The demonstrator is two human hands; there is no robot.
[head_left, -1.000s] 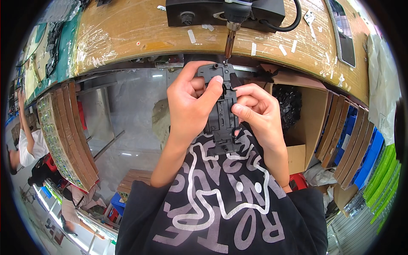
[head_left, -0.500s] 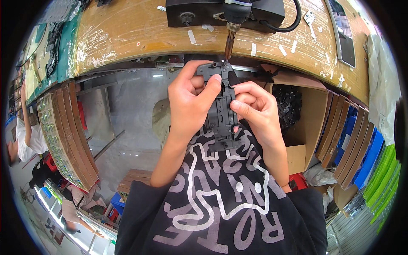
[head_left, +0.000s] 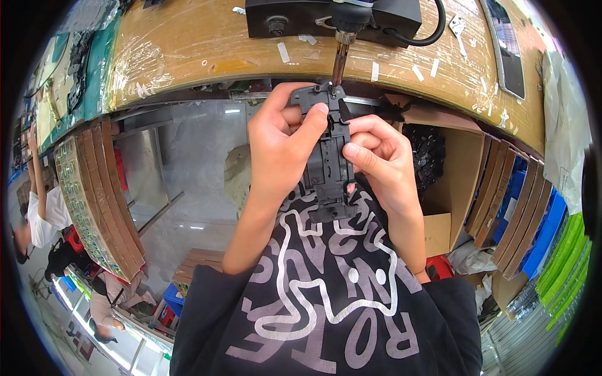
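A long black plastic housing part (head_left: 330,156) with ribs and slots is held between both hands, off the bench's near edge. My left hand (head_left: 283,141) grips its upper left side, thumb lying on the face and fingers curled behind. My right hand (head_left: 382,153) pinches the right edge near the middle. The metal tip of a mounted screwdriver (head_left: 340,59) points down at the part's upper right corner and appears to touch it. Whether a screw sits under the tip is too small to make out.
Behind the driver stands a black box-shaped unit (head_left: 301,15) with a knob and cable. A phone (head_left: 506,56) lies on the film-covered wooden bench (head_left: 188,50). To the right, a cardboard box (head_left: 458,150) holds black parts. Stacked trays (head_left: 100,194) stand left; other people are further off.
The housing and both hands have risen slightly toward the screwdriver, its upper end now closer around the tip. My right hand has shifted a little to the right.
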